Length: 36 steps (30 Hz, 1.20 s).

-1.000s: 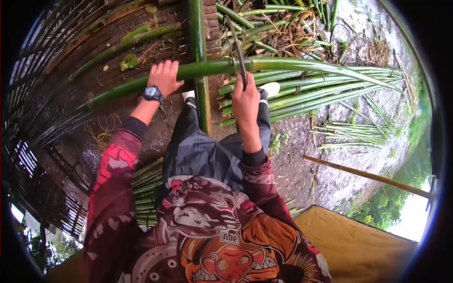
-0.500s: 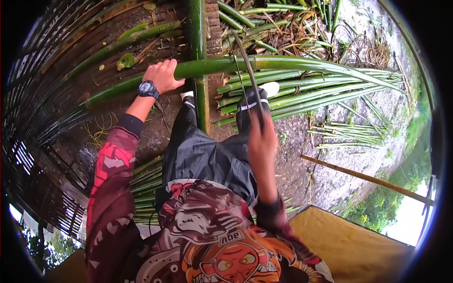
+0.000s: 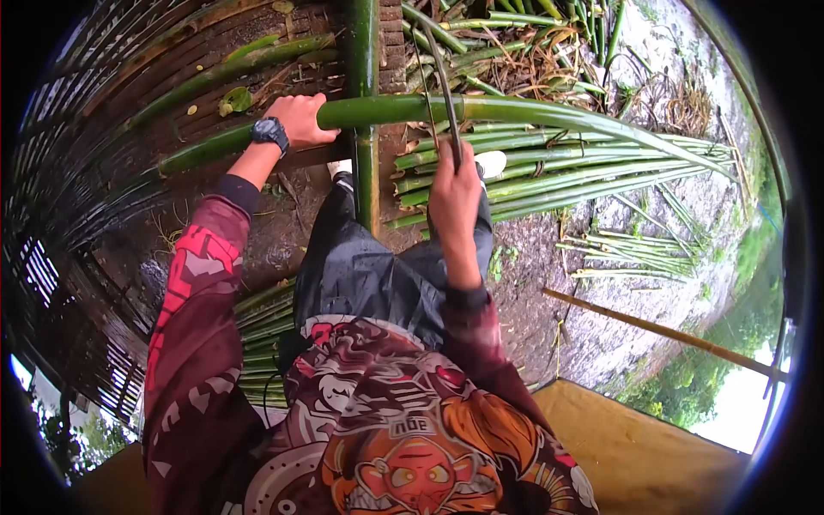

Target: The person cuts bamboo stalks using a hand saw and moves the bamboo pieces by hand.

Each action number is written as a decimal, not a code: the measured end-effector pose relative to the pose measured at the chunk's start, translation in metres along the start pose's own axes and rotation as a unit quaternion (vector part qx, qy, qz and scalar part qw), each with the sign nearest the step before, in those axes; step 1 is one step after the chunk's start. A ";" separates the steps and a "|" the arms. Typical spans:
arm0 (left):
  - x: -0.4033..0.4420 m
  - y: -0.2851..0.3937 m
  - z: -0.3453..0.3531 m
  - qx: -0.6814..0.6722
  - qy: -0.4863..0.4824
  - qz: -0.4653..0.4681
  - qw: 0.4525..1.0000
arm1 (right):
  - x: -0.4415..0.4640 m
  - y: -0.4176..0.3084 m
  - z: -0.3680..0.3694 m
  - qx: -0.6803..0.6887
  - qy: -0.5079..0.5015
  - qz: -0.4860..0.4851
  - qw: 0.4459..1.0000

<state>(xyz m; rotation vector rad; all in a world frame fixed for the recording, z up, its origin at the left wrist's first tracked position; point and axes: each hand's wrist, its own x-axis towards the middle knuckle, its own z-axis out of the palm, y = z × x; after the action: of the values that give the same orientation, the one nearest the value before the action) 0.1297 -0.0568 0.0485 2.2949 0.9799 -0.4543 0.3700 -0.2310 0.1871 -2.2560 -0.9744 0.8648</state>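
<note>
My left hand (image 3: 297,120) is wrapped round a thick green bamboo pole (image 3: 390,110) that runs across in front of me. The pole lies over a second, upright-running bamboo pole (image 3: 364,51). In my right hand (image 3: 455,190) is a bow saw (image 3: 447,86) with a curved frame and a thin blade. The blade crosses the pole just left of a pale node ring, to the right of the supporting pole. How deep the blade sits in the bamboo I cannot tell. Part of the grip is hidden by my fingers.
A bundle of cut bamboo (image 3: 549,167) lies to the right of my legs, with a smaller pile (image 3: 635,255) beyond. Dry leaves and offcuts (image 3: 545,60) lie at the top. A thin pole (image 3: 652,324) and a tan tarp (image 3: 635,438) are at lower right.
My right hand has moved up and away from my body, pushing the saw forward across the pole. My left hand keeps its hold at nearly the same place.
</note>
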 end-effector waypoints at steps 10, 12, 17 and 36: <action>0.008 -0.010 -0.004 0.022 -0.014 0.017 1.000 | 0.040 0.000 0.018 0.038 -0.008 0.019 0.999; -0.001 -0.015 0.006 0.040 0.112 0.107 0.987 | 0.038 -0.003 0.030 0.037 0.034 -0.030 0.998; -0.025 -0.006 0.035 0.151 0.273 0.098 0.945 | 0.020 -0.007 0.024 0.030 0.012 0.025 0.999; 0.001 -0.014 0.017 0.092 0.169 0.031 0.981 | -0.040 -0.019 -0.027 0.036 0.001 0.070 0.997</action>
<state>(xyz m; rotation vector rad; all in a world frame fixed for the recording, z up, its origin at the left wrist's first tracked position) 0.1192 -0.0593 0.0297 2.6203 1.0574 -0.1337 0.3600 -0.2557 0.2314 -2.2838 -0.7782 0.9418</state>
